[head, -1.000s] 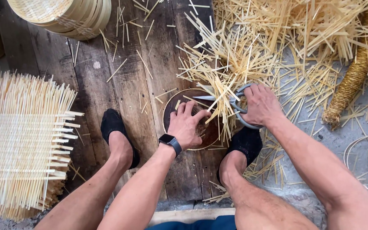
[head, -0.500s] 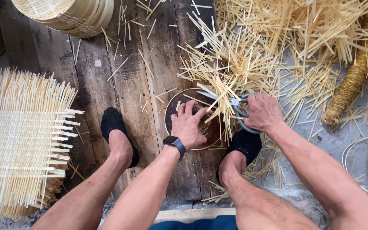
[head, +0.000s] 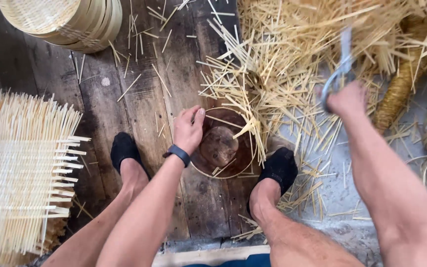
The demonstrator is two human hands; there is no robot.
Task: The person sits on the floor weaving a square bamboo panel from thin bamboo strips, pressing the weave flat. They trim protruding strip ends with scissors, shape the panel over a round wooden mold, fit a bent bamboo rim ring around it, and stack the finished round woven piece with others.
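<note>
- While the left hand [head: 189, 129] rests curled on the near-left rim of the round brown stump [head: 219, 146], its fingertips touch the rim by the pale hoop that rings it, and nothing is gripped in it.
- Up and to the right, well apart from the stump, the right hand [head: 346, 100] is closed through the handles of a pair of scissors [head: 341, 63]; the blades are blurred, so I cannot tell whether they are parted.
- Long axis of the scissors runs almost straight away from the person, tips toward the far side of the straw-coloured heap of bamboo strips [head: 292, 64].
- Between the two hands lies a fan of strips spilling over the stump's far-right edge, one bent piece [head: 245, 129] crossing its top.
- Of the two, the left hand is clearly nearer the stump; the right would have to come down and leftward to reach it.
- Both black-socked feet flank the stump on the wooden floor [head: 139, 89]; a woven mat [head: 18, 168] lies far left, stacked baskets [head: 60, 20] above it.
</note>
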